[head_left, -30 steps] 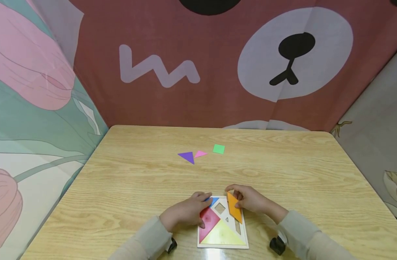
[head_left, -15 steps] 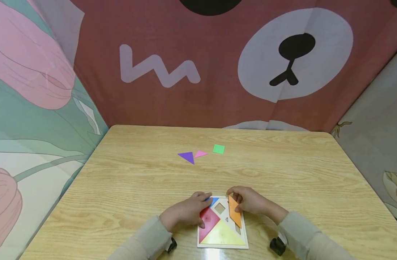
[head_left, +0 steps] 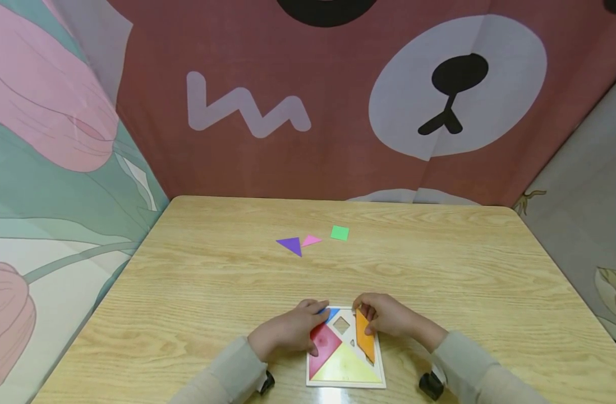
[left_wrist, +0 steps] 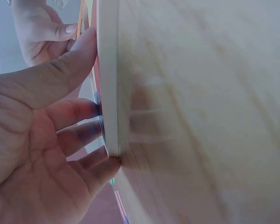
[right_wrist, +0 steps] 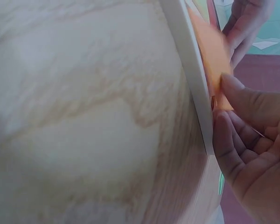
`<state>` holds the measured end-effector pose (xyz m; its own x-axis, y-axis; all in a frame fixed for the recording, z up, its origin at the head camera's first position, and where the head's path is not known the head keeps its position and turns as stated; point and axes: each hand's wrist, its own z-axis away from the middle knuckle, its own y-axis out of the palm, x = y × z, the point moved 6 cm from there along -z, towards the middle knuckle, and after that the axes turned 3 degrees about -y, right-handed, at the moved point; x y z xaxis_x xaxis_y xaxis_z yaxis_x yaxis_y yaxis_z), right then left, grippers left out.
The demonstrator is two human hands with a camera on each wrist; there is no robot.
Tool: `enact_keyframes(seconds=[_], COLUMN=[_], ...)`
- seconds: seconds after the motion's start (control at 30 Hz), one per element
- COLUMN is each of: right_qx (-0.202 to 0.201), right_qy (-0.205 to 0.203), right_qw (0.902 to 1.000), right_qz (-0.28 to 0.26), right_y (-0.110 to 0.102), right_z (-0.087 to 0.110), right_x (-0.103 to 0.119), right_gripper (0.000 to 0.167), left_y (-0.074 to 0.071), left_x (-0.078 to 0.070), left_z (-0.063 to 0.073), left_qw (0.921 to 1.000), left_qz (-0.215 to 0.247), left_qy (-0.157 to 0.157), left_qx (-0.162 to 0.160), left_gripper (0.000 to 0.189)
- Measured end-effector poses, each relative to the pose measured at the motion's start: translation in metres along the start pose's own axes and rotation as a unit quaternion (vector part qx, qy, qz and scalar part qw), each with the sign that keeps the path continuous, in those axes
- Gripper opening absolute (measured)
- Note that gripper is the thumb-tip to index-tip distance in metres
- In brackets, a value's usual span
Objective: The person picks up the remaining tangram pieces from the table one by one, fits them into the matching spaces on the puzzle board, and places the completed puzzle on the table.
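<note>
A pale tangram board (head_left: 345, 385) lies near the table's front edge. A red triangle (head_left: 326, 343), a yellow triangle (head_left: 345, 366) and a blue piece (head_left: 334, 313) sit in it. My left hand (head_left: 294, 327) rests on the board's left side, its fingertips pressing the blue and red pieces. At the right side, my right hand (head_left: 387, 315) pinches an orange parallelogram (head_left: 364, 341) between thumb and fingers. In the right wrist view the orange parallelogram (right_wrist: 211, 51) leans a little out of the board, over its slot. A square opening (head_left: 341, 325) shows bare between the hands.
Farther back on the table (head_left: 212, 269) lie a purple triangle (head_left: 291, 246), a small pink triangle (head_left: 311, 240) and a green square (head_left: 340, 233). Printed cloth (head_left: 151, 112) hangs behind the table and along both sides.
My right hand has brought the orange parallelogram slightly down and toward the front, so it now covers more of its slot. My left hand stays where it was on the board.
</note>
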<state>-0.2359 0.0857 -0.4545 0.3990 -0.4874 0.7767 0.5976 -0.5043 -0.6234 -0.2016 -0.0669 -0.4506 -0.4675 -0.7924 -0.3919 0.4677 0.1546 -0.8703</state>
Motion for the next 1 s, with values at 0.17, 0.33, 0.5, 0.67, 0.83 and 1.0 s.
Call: enact_keyframes(seconds=[0.17, 0.33, 0.5, 0.67, 0.83, 1.0], right_qx=[-0.002, -0.004, -0.009, -0.014, -0.014, -0.013], right_qy=[-0.014, -0.019, -0.024, -0.006, 0.021, 0.01], right_qw=[0.9999, 0.9998, 0.9993, 0.9975, 0.994, 0.9925], right_qz=[-0.008, 0.007, 0.028, 0.068, 0.106, 0.121], right_y=[0.001, 0.002, 0.003, 0.007, 0.011, 0.013], right_z=[0.001, 0.001, 0.001, 0.001, 0.002, 0.002], right_x=[0.001, 0.002, 0.005, 0.009, 0.015, 0.019], right_gripper=[0.031, 0.03, 0.03, 0.033, 0.04, 0.042], left_y=[0.001, 0.0, 0.0, 0.002, 0.003, 0.003], left_x=[0.0, 0.0, 0.0, 0.001, 0.003, 0.004], left_z=[0.0, 0.0, -0.001, -0.001, -0.001, -0.001], left_qw=[1.0, 1.0, 1.0, 1.0, 0.9999, 0.9998], left_qz=[0.001, -0.001, 0.002, 0.005, 0.009, 0.018], left_qy=[0.002, 0.001, 0.0, 0.0, 0.0, -0.006], left_qx=[-0.002, -0.003, -0.003, -0.005, -0.006, -0.003], left_gripper=[0.077, 0.077, 0.077, 0.076, 0.076, 0.075])
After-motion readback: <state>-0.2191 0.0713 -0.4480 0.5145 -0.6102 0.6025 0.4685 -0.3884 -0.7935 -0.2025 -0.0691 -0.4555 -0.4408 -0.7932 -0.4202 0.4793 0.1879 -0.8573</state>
